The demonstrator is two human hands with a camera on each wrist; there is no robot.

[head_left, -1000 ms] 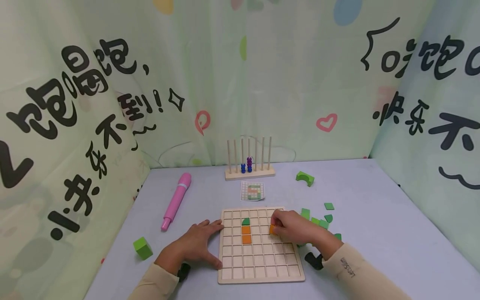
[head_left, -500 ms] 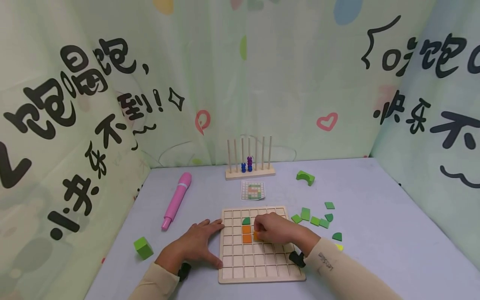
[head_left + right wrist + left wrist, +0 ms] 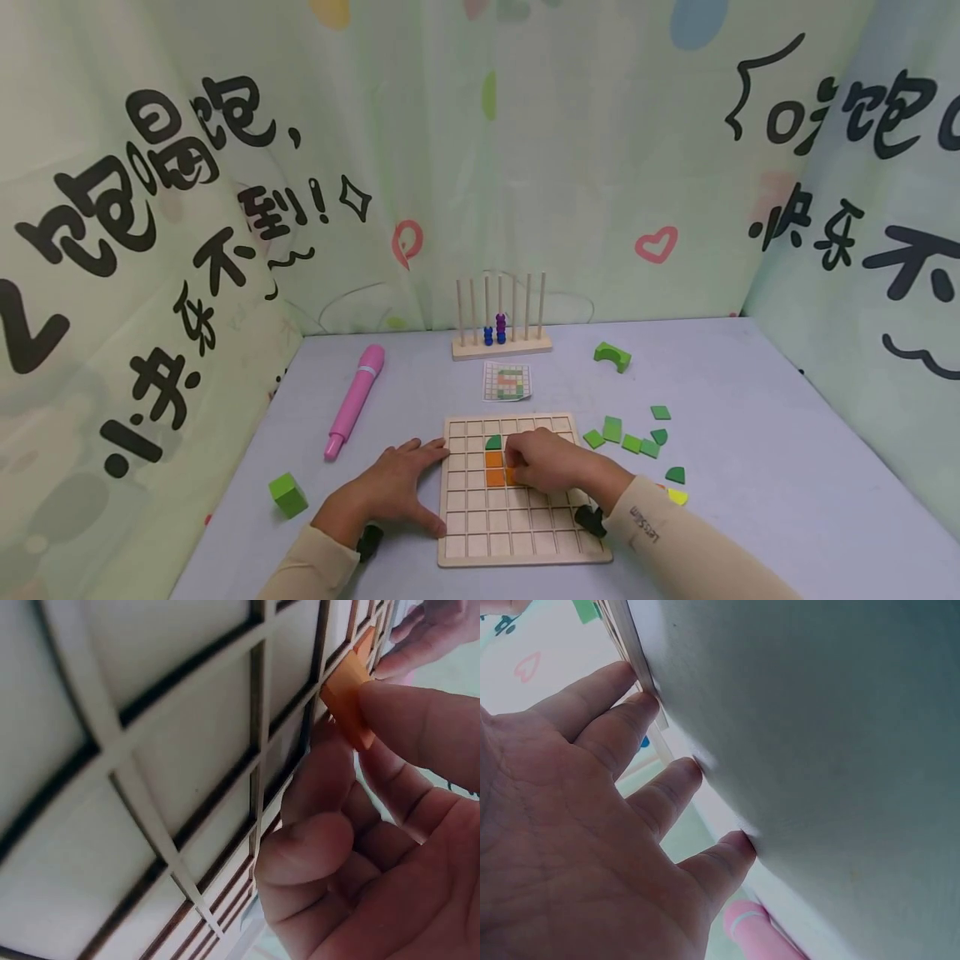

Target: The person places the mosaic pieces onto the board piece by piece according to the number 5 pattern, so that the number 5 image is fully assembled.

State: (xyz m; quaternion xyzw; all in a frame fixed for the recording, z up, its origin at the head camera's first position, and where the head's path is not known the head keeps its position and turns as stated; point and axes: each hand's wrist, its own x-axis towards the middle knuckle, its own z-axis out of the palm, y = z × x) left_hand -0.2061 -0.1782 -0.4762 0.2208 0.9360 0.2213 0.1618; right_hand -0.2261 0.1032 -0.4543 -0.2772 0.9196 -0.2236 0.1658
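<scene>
Currently, right hand [image 3: 551, 461] pinches flat orange tile [image 3: 346, 686] — its tilt could snag pale wooden grid board [image 3: 487, 546] beneath. Left hand [image 3: 397, 483], spread, touches board edge; slackening risks slippage.

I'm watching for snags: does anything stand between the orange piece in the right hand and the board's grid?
Nothing visible does: the right hand pinches the orange piece tilted at the grid board, beside two orange tiles. Whether its edge touches is unclear.
</scene>
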